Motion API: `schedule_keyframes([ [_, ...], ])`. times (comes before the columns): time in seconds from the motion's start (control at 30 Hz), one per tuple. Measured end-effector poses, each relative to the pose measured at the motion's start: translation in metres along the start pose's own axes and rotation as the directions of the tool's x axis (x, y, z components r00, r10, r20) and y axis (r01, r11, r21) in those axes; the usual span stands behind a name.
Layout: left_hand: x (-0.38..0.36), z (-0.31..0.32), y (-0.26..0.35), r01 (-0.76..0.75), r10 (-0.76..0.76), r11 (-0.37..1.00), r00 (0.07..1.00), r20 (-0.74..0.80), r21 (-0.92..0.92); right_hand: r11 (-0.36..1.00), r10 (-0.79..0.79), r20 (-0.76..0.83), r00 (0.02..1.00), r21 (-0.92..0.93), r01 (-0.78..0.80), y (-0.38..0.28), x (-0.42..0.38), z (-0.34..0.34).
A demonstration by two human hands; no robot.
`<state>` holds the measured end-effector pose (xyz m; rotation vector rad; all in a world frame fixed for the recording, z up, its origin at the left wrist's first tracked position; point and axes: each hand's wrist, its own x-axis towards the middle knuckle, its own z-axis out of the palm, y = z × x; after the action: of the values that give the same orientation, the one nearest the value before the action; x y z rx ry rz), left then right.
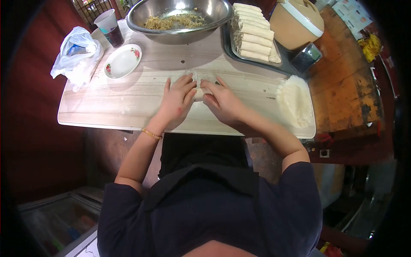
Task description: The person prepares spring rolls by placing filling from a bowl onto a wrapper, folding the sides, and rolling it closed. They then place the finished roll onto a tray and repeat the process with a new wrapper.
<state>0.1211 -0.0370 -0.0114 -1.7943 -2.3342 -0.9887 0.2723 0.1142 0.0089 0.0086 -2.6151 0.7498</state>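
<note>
My left hand (176,100) and my right hand (222,102) lie side by side on a pale wrapper (199,88) spread on the white board (111,103). The fingers of both hands press on a rolled part of the wrapper between them. Most of the roll is hidden under my fingers. A thin bracelet sits on my left wrist.
A steel bowl (180,17) with shredded filling stands at the back. To its right, a tray (257,32) holds several finished rolls. A stack of round wrappers (295,100) lies at the right. A small plate (123,61), a cup (110,27) and a plastic bag (77,53) are at the left.
</note>
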Motion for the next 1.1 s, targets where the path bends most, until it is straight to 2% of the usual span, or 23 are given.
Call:
schedule_keyframes([
  [0.03, 0.002, -0.001, -0.002, -0.002, 0.002, 1.0, 1.0, -0.004, 0.001, 1.0, -0.026, 0.004, 1.0, -0.001, 0.026, -0.002, 0.0, -0.003],
  [0.1, 0.006, -0.005, -0.004, 0.008, -0.013, 0.993, 0.999, -0.045, -0.12, 0.998, -0.059, 0.007, 0.998, -0.002, 0.059, 0.002, 0.004, -0.007],
  [0.13, 0.009, -0.006, -0.005, 0.007, -0.012, 0.993, 0.999, -0.049, -0.116, 0.992, -0.094, 0.005, 0.996, -0.079, 0.094, 0.009, 0.008, -0.007],
  [0.2, 0.016, -0.006, -0.007, 0.081, -0.074, 0.945, 0.997, 0.035, -0.318, 0.978, -0.134, -0.001, 0.991, -0.16, 0.132, 0.017, 0.012, -0.007],
  [0.3, 0.023, -0.004, -0.016, 0.129, -0.098, 0.913, 0.99, 0.098, -0.388, 0.99, -0.096, 0.005, 0.995, -0.105, 0.096, 0.022, 0.013, -0.006],
  [0.33, 0.023, -0.005, -0.018, 0.125, -0.095, 0.914, 0.991, 0.097, -0.385, 0.992, -0.086, 0.039, 0.996, -0.087, 0.089, 0.023, 0.013, -0.006],
  [0.4, 0.026, -0.01, -0.021, 0.293, -0.172, 0.868, 0.935, 0.31, -0.402, 0.994, -0.082, 0.068, 0.994, -0.073, 0.087, 0.026, 0.013, -0.004],
  [0.43, 0.029, -0.013, -0.022, 0.286, -0.169, 0.871, 0.938, 0.303, -0.399, 0.991, -0.092, 0.056, 0.994, -0.091, 0.097, 0.028, 0.013, -0.001],
  [0.5, 0.032, -0.016, -0.024, 0.262, -0.16, 0.926, 0.925, 0.344, -0.272, 0.989, -0.099, 0.041, 0.994, -0.106, 0.102, 0.035, 0.015, 0.004],
  [0.53, 0.032, -0.013, -0.028, 0.258, -0.157, 0.928, 0.925, 0.345, -0.269, 0.99, -0.054, 0.067, 0.996, -0.123, 0.062, 0.042, 0.02, 0.005],
  [0.57, 0.032, -0.006, -0.035, 0.115, -0.062, 0.917, 0.987, 0.147, -0.382, 0.99, -0.01, 0.091, 0.996, -0.142, 0.023, 0.047, 0.024, 0.005],
  [0.6, 0.034, -0.009, -0.031, -0.05, 0.021, 0.887, 0.997, -0.068, -0.46, 0.989, -0.01, 0.083, 0.996, -0.144, 0.022, 0.049, 0.028, 0.006],
  [0.67, 0.031, -0.022, -0.025, -0.029, 0.003, 0.881, 0.998, -0.055, -0.473, 0.987, -0.01, -0.052, 0.999, -0.163, 0.001, 0.054, 0.038, 0.008],
  [0.73, 0.025, -0.03, -0.021, 0.001, -0.024, 0.873, 0.999, -0.041, -0.487, 0.987, 0.043, -0.068, 0.997, -0.149, -0.052, 0.052, 0.047, 0.005],
  [0.8, 0.022, -0.034, -0.03, 0.208, -0.093, 0.827, 0.967, 0.239, -0.521, 0.985, 0.093, -0.08, 0.992, -0.138, -0.104, 0.051, 0.055, 0.003],
  [0.83, 0.021, -0.036, -0.033, 0.203, -0.089, 0.83, 0.968, 0.236, -0.52, 0.977, 0.002, -0.137, 0.991, -0.21, -0.031, 0.049, 0.056, 0.004],
  [0.87, 0.021, -0.038, -0.035, 0.269, -0.115, 0.794, 0.947, 0.3, -0.545, 0.957, -0.093, -0.188, 0.978, -0.287, 0.036, 0.046, 0.056, 0.005],
  [0.9, 0.022, -0.04, -0.036, 0.331, -0.133, 0.756, 0.923, 0.362, -0.565, 0.909, -0.178, -0.093, 0.98, -0.396, 0.128, 0.034, 0.055, 0.003],
  [0.93, 0.023, -0.04, -0.038, 0.315, -0.118, 0.762, 0.926, 0.358, -0.566, 0.841, -0.246, 0.01, 0.969, -0.494, 0.219, 0.012, 0.051, -0.001],
  [0.97, 0.026, -0.038, -0.04, 0.287, -0.11, 0.747, 0.943, 0.314, -0.599, 0.836, -0.216, 0.059, 0.975, -0.505, 0.216, -0.023, 0.044, -0.008],
  [1.0, 0.032, -0.036, -0.043, 0.252, -0.098, 0.732, 0.958, 0.268, -0.633, 0.84, -0.3, 0.033, 0.953, -0.464, 0.28, -0.023, 0.041, -0.002],
  [1.03, 0.038, -0.035, -0.046, 0.228, -0.072, 0.738, 0.962, 0.262, -0.635, 0.836, -0.262, 0.005, 0.965, -0.498, 0.229, -0.029, 0.038, 0.006],
  [1.1, 0.045, -0.033, -0.054, 0.265, -0.139, 0.721, 0.96, 0.241, -0.64, 0.747, -0.263, -0.006, 0.965, -0.634, 0.2, -0.017, 0.041, 0.019],
])
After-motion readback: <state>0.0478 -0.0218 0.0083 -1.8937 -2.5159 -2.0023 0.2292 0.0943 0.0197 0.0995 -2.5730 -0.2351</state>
